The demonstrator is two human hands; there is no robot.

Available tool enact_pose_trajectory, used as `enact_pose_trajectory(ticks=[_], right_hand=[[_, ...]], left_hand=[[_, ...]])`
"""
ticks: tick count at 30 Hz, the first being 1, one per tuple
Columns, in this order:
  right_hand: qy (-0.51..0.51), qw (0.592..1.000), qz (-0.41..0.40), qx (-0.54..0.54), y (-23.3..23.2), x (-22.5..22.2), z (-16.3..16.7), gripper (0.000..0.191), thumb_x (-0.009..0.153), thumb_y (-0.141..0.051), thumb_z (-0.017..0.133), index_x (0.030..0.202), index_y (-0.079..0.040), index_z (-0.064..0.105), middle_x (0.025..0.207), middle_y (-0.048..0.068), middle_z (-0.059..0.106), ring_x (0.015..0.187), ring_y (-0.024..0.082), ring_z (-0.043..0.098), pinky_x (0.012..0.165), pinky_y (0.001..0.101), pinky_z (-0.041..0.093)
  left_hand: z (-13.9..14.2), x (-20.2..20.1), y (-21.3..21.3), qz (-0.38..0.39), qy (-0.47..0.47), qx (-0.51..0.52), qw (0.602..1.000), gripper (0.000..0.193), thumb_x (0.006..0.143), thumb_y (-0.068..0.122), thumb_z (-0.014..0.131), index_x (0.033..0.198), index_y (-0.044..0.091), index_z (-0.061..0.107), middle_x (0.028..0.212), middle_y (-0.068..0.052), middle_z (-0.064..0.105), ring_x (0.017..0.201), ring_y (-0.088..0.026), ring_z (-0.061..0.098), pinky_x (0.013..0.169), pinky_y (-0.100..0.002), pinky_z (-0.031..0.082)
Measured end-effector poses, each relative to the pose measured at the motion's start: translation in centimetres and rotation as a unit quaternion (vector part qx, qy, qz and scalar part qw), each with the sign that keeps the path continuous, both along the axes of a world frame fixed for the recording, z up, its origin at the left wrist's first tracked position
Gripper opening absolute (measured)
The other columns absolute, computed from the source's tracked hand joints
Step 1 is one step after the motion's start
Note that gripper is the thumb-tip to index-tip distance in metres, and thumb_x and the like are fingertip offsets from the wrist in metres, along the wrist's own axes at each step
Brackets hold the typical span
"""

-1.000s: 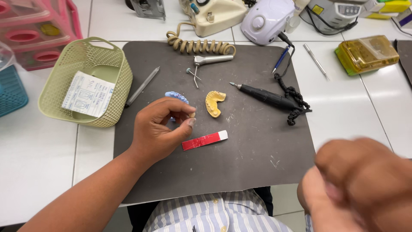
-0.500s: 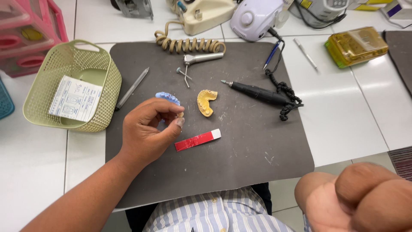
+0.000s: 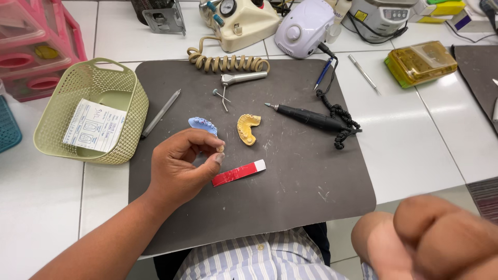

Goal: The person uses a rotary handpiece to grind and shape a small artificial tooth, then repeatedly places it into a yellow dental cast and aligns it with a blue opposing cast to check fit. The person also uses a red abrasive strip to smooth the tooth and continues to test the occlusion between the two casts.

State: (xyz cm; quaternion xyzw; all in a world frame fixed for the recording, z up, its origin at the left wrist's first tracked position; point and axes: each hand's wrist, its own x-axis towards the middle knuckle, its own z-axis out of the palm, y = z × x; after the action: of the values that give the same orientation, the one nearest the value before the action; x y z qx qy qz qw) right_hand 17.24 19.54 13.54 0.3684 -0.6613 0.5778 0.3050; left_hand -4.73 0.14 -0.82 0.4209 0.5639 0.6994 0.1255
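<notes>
Left hand [image 3: 181, 166] pinches a small tooth piece [image 3: 220, 149] over the dark mat [image 3: 290, 176]; right hand [image 3: 430, 238] blurred, close to camera

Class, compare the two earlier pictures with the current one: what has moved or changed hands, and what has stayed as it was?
The blurred right hand, close to the camera, has shifted a little left along the lower right edge. The left hand still pinches a small pale piece between thumb and fingers over the mat; nothing was picked up or let go. The red strip, yellow cast, blue cast, handpiece and basket lie unmoved.
</notes>
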Motion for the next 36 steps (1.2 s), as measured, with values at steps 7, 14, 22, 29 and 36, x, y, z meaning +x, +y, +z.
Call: enact_pose_trajectory(ticks=[7, 14, 22, 29, 36], right_hand=[[-0.342, 0.771, -0.44, 0.309, 4.9, -8.8, 0.3, 0.027, 0.086, -0.027, 0.077, 0.092, -0.003, 0.069, 0.087, 0.009, 0.068, 0.081, 0.025, 0.067, 0.071, 0.0402, 0.053], [-0.533, 0.596, -0.393, 0.454, 12.5, -13.5, -9.3, 0.042, 0.078, -0.032, 0.081, 0.111, -0.009, 0.071, 0.108, 0.014, 0.073, 0.102, 0.03, 0.069, 0.088, 0.0412, 0.053], [-0.377, 0.8, -0.423, 0.197, 8.0, -11.8, -7.9, 0.024, 0.103, -0.02, 0.051, 0.115, -0.002, 0.061, 0.103, 0.015, 0.066, 0.094, 0.024, 0.063, 0.086, 0.0361, 0.05], [-0.26, 0.904, -0.281, 0.189, 3.5, -8.3, -8.6, 0.026, 0.092, -0.026, 0.061, 0.104, -0.003, 0.061, 0.083, 0.006, 0.059, 0.07, 0.009, 0.052, 0.064, 0.026, 0.044], [-0.168, 0.906, -0.283, 0.266, 2.0, -9.1, -7.5, 0.029, 0.092, -0.033, 0.076, 0.095, -0.008, 0.063, 0.077, 0.003, 0.064, 0.062, 0.012, 0.06, 0.055, 0.0263, 0.044]], left_hand=[[0.6, 1.2, 1.1, -0.031, -0.138, -0.034, 0.989, 0.018, 0.09, -0.003, 0.074, 0.107, -0.001, 0.071, 0.099, -0.005, 0.073, 0.092, -0.01, 0.07, 0.082, -0.025, 0.06], [0.9, 1.9, 3.3, -0.117, -0.31, -0.032, 0.943, 0.02, 0.088, -0.004, 0.072, 0.108, -0.002, 0.071, 0.1, -0.005, 0.072, 0.089, -0.009, 0.068, 0.078, -0.024, 0.058], [0.8, 2.5, 1.4, -0.123, -0.307, -0.051, 0.942, 0.022, 0.09, 0.0, 0.073, 0.112, -0.003, 0.07, 0.101, -0.006, 0.071, 0.09, -0.009, 0.067, 0.082, -0.024, 0.058], [0.6, 2.9, 0.8, -0.148, -0.314, 0.001, 0.938, 0.022, 0.092, 0.002, 0.076, 0.112, -0.001, 0.068, 0.104, -0.007, 0.072, 0.094, -0.009, 0.068, 0.083, -0.025, 0.06], [0.5, 2.5, 0.9, -0.12, -0.279, -0.005, 0.953, 0.02, 0.093, 0.007, 0.075, 0.111, 0.0, 0.07, 0.103, -0.006, 0.073, 0.093, -0.008, 0.069, 0.08, -0.023, 0.06]])
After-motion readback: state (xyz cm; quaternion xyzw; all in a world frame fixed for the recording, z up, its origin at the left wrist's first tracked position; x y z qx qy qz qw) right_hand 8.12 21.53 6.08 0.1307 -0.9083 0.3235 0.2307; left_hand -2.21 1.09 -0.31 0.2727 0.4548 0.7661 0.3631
